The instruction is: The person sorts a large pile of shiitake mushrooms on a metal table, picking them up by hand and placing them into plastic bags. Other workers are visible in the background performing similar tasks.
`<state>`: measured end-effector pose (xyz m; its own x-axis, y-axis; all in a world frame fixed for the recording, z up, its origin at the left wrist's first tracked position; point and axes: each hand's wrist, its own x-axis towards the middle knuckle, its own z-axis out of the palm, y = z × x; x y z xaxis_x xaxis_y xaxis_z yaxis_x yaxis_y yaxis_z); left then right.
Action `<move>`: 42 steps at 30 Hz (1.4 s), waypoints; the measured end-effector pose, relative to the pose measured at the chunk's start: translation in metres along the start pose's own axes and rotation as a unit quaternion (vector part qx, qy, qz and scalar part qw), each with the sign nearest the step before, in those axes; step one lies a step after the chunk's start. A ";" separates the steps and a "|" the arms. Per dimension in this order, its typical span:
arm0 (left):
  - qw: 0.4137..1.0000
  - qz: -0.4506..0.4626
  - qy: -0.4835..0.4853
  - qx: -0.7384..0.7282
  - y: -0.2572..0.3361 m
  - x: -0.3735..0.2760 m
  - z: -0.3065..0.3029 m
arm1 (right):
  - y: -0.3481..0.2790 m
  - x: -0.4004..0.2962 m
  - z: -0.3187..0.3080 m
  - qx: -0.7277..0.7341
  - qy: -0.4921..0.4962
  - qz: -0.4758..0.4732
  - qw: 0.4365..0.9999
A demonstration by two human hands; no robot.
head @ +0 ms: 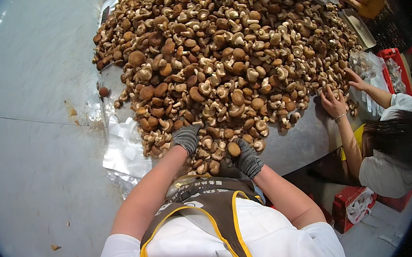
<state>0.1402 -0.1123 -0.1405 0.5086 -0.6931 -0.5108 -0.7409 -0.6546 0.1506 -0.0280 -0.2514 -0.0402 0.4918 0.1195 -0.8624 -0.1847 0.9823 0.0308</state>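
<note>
A large heap of brown shiitake mushrooms [198,64] covers the metal table [288,149] before me. My left hand [187,139], in a grey striped knit glove, reaches into the near edge of the heap. Its fingertips are among the caps, so its grip is partly hidden. My right hand [248,158] wears a matching glove and is closed around a single mushroom with a tan cap [234,149]. Between the two hands lie several loose mushrooms [212,154], close to my brown apron [213,188] with yellow trim.
Clear plastic bags [126,149] lie left of the heap, beside a grey wall or panel [40,147]. At right, a co-worker's hands [334,104] touch the mushrooms. Another person in yellow [367,3] stands farther back. Red crates [351,203] stand on the floor at lower right.
</note>
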 end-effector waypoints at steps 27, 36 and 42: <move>0.862 -0.013 0.389 -0.324 -0.062 -0.076 0.044 | 0.023 0.047 -0.035 -0.252 -0.123 -0.123 0.952; 0.991 -0.066 0.103 -0.053 -0.041 -0.082 -0.006 | 0.018 0.052 -0.051 -0.420 -0.060 -0.219 0.879; 0.997 -0.074 0.011 0.012 -0.011 -0.063 -0.021 | 0.023 0.076 -0.075 -0.555 -0.097 -0.378 0.735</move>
<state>0.1257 -0.0673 -0.0923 0.6222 -0.5968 -0.5066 -0.6674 -0.7427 0.0553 -0.0587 -0.2307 -0.1429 0.9031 -0.2755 -0.3295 -0.3231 0.0699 -0.9438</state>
